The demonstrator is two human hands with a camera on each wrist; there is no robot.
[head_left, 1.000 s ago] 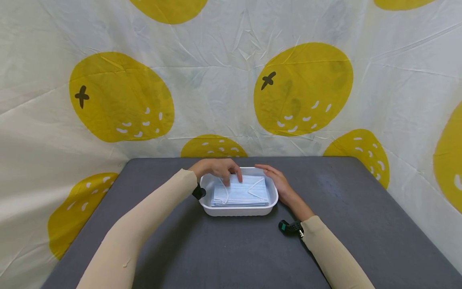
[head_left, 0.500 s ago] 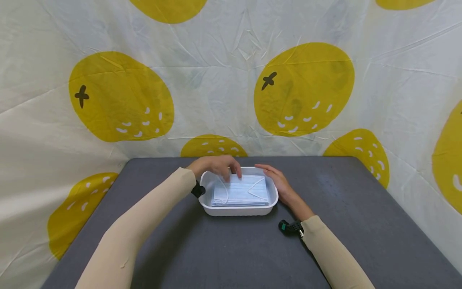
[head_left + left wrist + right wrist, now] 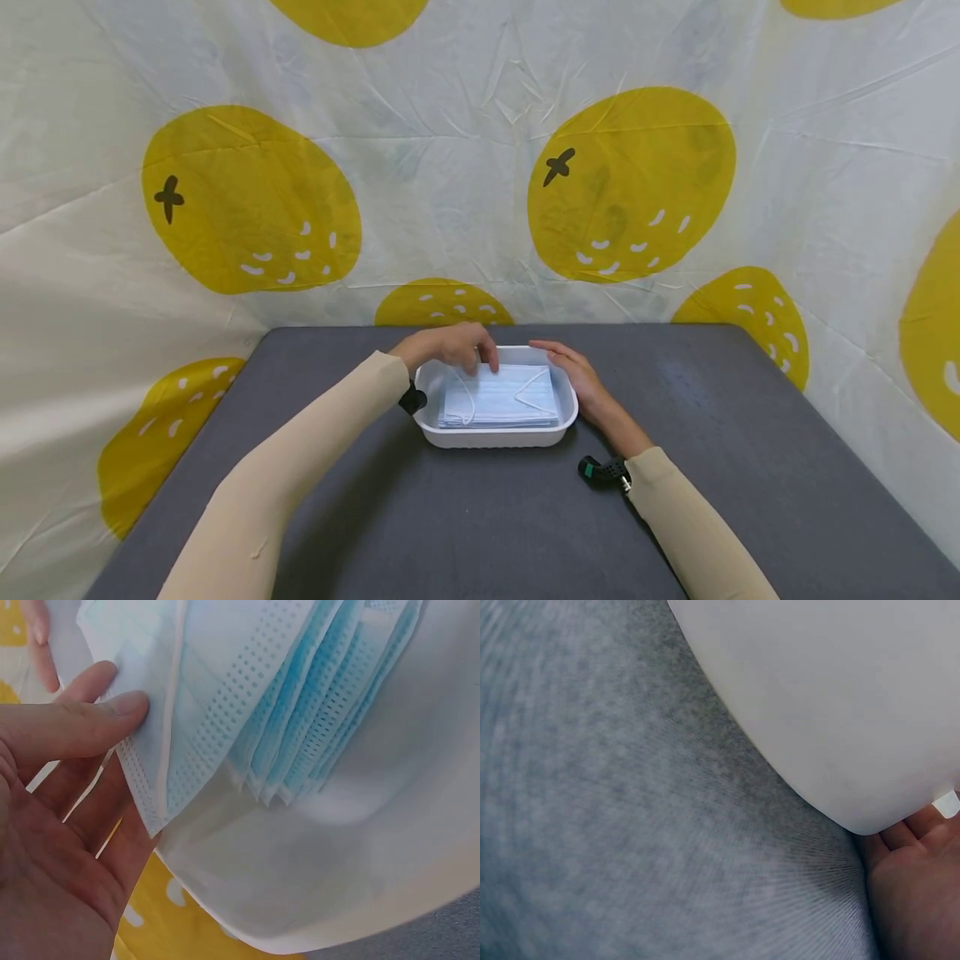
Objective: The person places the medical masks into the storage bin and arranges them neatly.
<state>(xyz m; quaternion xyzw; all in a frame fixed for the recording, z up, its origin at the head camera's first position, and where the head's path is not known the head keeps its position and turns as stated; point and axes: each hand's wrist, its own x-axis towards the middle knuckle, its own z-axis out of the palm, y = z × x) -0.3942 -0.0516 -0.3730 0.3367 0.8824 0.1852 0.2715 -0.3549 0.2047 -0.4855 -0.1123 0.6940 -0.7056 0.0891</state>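
Note:
A white plastic tray [image 3: 495, 438] holds a stack of light blue disposable face masks [image 3: 498, 396] with white ear loops. My left hand [image 3: 453, 343] reaches over the tray's far left side. In the left wrist view, the left hand [image 3: 56, 855] pinches the edge of the top face mask [image 3: 217, 690], thumb above and fingers underneath, and that corner stands away from the other masks [image 3: 315, 727]. Along the tray's right side lies my right hand [image 3: 583, 383], its fingers extended at the rim. In the right wrist view, the right hand [image 3: 919, 892] is against the tray's outer wall [image 3: 817, 712].
The tray stands on a dark grey table [image 3: 480, 525], near its far edge. Behind it hangs a pale curtain [image 3: 450, 192] printed with large yellow fruit. Black wrist devices, such as the one on the right wrist [image 3: 603, 472], sit close to the tray.
My left fingertips have shifted slightly back and left at the far edge of the stack. The right hand and the tray have stayed in place.

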